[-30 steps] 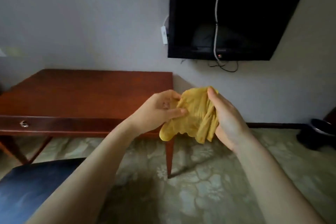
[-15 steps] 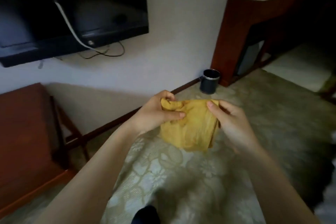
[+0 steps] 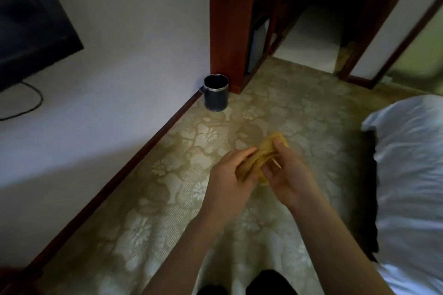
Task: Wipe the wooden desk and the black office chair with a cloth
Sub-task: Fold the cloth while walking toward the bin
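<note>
While left hand [image 3: 227,176] and right hand [image 3: 288,175] both pinch the bunched cloth [image 3: 275,142] above carpet [image 3: 167,199], best folded into a flat, even pad before any wiping.

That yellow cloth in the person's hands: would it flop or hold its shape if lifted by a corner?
Probably floppy: the cloth is bunched into soft folds between the left hand and right hand. It looks thin, so it is likely light. Both hands simply pinch it, so it is probably not slippery.
</note>
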Demonstrator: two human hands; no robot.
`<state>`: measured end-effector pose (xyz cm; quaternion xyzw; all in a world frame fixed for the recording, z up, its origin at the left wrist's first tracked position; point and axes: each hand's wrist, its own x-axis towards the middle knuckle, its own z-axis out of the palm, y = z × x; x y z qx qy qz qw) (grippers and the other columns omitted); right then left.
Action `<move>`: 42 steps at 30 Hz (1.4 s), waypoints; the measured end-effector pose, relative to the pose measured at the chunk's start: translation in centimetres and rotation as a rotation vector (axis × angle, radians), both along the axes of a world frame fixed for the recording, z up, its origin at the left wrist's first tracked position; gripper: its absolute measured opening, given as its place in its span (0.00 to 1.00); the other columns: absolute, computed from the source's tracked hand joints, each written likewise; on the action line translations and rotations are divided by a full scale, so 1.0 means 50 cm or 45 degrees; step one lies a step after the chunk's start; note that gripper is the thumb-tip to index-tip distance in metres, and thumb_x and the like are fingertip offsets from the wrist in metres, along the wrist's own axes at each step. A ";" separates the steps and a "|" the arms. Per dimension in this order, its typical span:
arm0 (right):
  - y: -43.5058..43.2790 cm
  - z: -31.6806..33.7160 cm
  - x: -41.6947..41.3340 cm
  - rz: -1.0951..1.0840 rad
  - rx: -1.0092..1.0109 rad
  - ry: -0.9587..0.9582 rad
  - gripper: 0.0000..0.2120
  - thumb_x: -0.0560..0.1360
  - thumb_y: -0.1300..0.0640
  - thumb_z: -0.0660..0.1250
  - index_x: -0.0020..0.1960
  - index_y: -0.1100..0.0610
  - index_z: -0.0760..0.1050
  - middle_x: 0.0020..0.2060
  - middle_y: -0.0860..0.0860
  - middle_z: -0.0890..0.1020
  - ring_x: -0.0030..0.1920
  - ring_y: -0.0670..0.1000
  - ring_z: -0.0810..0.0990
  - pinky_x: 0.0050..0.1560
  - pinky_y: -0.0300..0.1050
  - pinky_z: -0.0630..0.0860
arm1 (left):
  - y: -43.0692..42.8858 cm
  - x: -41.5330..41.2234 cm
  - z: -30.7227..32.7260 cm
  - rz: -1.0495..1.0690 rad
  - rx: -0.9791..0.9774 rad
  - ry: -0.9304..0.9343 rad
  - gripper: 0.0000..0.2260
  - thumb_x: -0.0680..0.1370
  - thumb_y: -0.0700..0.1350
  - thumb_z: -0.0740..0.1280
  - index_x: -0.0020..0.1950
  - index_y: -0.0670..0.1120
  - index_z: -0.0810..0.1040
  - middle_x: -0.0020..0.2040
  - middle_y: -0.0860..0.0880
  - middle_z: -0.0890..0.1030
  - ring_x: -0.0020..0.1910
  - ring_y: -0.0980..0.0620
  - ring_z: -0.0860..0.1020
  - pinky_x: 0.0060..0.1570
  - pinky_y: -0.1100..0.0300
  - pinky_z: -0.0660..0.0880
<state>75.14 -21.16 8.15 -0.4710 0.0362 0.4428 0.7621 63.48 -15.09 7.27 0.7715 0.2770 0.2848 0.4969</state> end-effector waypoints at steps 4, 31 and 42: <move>0.040 -0.036 0.094 -0.005 0.035 -0.061 0.05 0.72 0.64 0.66 0.47 0.58 0.77 0.35 0.50 0.82 0.38 0.46 0.83 0.38 0.37 0.79 | 0.058 0.108 -0.043 -0.103 -0.415 -0.028 0.20 0.73 0.34 0.69 0.59 0.54 0.78 0.53 0.56 0.81 0.52 0.61 0.78 0.52 0.60 0.77; 0.543 -0.111 0.876 0.179 -0.214 -0.185 0.16 0.75 0.69 0.63 0.61 0.60 0.70 0.46 0.57 0.83 0.46 0.52 0.84 0.44 0.42 0.80 | 0.583 0.918 -0.119 -0.079 -0.564 0.161 0.12 0.72 0.40 0.71 0.49 0.54 0.73 0.45 0.55 0.78 0.39 0.68 0.76 0.35 0.72 0.73; 0.851 -0.014 1.201 0.108 -0.193 -0.548 0.11 0.75 0.66 0.65 0.54 0.55 0.79 0.44 0.52 0.83 0.50 0.52 0.81 0.58 0.47 0.76 | 1.010 1.235 0.018 -0.285 -0.173 0.117 0.11 0.72 0.40 0.71 0.44 0.55 0.73 0.42 0.56 0.79 0.43 0.59 0.77 0.44 0.69 0.73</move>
